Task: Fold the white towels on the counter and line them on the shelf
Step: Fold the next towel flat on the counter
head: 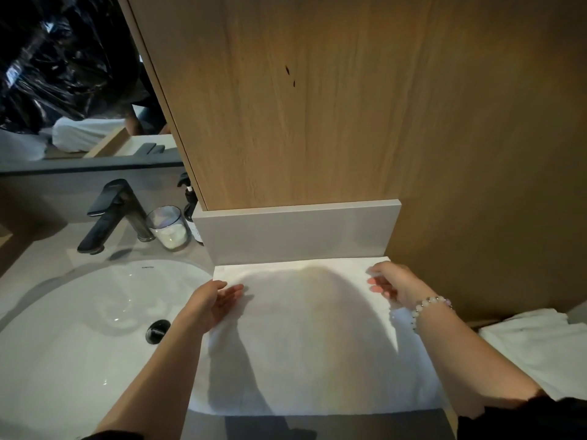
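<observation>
**Towel spread flat beside the sink, both hands at its side edges**

The white towel (317, 338) lies flat on the table (44, 249), just right of the white sink (63, 319). Its far edge touches the grey upstand (295, 233) below the wooden panel (317, 106), and its near edge reaches the front of the table.

Your left hand (212, 301) is at the towel's left edge. The thumb is up and the fingers are nearly straight, pointing across the cloth. You cannot tell from this view whether it pinches the edge or only rests on it.

Your right hand (392, 282) is at the right edge near the far corner. Its fingers are curled round the hem and grip it. A beaded bracelet (428, 305) sits on that wrist.

More folded white towels (536, 341) lie at the far right, apart from the spread one. Behind the sink stand a black faucet (117, 214), a glass candle jar (168, 228) and a dark pump bottle (190, 204), close together.
</observation>
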`<state>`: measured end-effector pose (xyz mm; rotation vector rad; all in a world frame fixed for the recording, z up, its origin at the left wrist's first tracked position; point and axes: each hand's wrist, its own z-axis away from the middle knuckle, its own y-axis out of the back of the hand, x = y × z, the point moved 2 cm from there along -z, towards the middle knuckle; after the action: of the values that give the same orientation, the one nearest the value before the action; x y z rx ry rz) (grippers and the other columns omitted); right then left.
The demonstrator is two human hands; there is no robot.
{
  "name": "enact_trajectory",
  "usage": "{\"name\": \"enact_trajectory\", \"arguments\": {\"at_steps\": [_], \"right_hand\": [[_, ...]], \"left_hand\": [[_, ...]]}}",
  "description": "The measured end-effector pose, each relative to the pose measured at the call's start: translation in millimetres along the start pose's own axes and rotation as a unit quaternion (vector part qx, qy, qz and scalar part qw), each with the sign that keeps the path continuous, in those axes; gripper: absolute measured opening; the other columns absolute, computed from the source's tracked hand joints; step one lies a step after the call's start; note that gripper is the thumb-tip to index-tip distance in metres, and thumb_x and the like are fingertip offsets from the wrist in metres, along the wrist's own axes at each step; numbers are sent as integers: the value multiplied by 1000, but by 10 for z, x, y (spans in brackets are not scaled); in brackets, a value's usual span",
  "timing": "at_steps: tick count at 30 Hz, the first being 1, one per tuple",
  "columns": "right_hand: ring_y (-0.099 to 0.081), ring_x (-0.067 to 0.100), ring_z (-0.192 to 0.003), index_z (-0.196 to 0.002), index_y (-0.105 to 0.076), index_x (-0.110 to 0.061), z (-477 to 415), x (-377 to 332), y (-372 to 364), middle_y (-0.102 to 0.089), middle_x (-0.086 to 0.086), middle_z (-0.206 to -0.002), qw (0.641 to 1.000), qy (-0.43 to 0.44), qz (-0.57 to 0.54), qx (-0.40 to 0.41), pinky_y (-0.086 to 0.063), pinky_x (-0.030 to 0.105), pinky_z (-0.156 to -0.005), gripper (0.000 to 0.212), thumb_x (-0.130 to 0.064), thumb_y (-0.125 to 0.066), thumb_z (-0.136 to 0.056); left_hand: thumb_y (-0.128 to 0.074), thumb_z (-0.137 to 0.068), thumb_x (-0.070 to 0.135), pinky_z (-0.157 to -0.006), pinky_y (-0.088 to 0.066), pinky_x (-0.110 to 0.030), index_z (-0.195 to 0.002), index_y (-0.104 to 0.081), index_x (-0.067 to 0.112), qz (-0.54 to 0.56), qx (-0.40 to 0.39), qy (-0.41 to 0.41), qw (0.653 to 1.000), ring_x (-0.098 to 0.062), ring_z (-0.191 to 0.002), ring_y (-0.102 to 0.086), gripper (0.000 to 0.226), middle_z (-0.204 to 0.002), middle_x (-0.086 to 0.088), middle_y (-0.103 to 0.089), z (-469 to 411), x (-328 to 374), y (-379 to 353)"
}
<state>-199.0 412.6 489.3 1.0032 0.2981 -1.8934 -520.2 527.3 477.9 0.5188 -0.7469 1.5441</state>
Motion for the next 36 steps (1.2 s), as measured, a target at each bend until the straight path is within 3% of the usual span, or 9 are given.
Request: {"name": "enact_trajectory", "arguments": {"at_steps": [4,8,14,17,22,25,28,32,36], "right_hand": [[-58,12,-45,-87,-58,-13,-15,-27,20,-58,5,-76,997,-34,-61,-14,-27,11,-33,13,-24,-50,-87],[-59,22,-61,-85,-54,-13,-35,-46,26,-60,11,-80,991,-42,-130,-18,-26,14,-35,20,-31,-45,-85],[-58,22,-68,-79,-51,-15,-2,-40,69,-63,11,-77,984,-29,-175,-8,-34,24,-52,20,-31,-42,-86],[-59,24,-65,-79,-52,-11,44,-69,145,-66,12,-61,985,-20,-168,21,-41,25,-54,29,-37,-46,-90],[-64,26,-62,-80,-56,-8,268,-49,233,-67,15,-76,988,32,-136,67,-55,36,-66,24,-30,-66,-83],[-62,22,-65,-74,-59,-10,504,108,276,-65,12,-73,982,71,-138,108,-52,36,-73,21,-25,-72,-81],[-60,23,-81,-74,-62,-10,652,347,340,-64,8,-78,976,68,-175,109,-50,37,-85,17,-21,-74,-80],[-61,25,-94,-83,-63,-3,781,551,402,-66,15,-93,976,34,-210,45,-47,39,-97,11,-8,-72,-79],[-58,25,-74,-77,-56,-2,878,657,453,-60,15,-78,978,47,-201,-5,-46,33,-74,11,3,-65,-81]], "left_hand": [[-39,-96,11,-47,-53,-22,-131,-42,-7,-5,7,-23,1000,-12,-47,-65,39,-70,-12,-69,40,-12,-45],[-42,-92,16,-64,-50,-29,-124,-50,-8,-28,-23,-3,999,-18,-69,-63,42,-66,-9,-70,92,2,-42],[-39,-91,9,-70,-47,-25,-103,-53,-1,9,-19,-87,996,-22,-80,-61,21,-96,-15,-62,199,49,-144],[-39,-90,22,-66,-44,-28,-89,-55,11,43,-21,-95,994,-26,-82,-63,19,-88,-11,-69,317,40,-84],[-41,-92,38,-65,-42,-28,-70,-48,20,75,-18,-59,995,-21,-76,-68,30,-72,-3,-72,477,9,70],[-50,-93,34,-71,-43,-30,-70,-45,20,56,12,-66,996,-15,-81,-64,28,-61,2,-66,518,-54,163],[-58,-90,19,-82,-47,-31,-76,-51,14,35,30,-91,995,-16,-78,-59,17,-70,-4,-57,581,-126,254],[-60,-85,3,-69,-45,-23,-66,-45,10,-40,-3,-126,991,-15,-66,-48,25,-66,-6,-43,620,-194,392],[-55,-80,-11,-47,-37,-20,-55,-35,13,-97,-27,-147,984,-15,-52,-38,40,-54,-3,-37,673,-273,484]]}}
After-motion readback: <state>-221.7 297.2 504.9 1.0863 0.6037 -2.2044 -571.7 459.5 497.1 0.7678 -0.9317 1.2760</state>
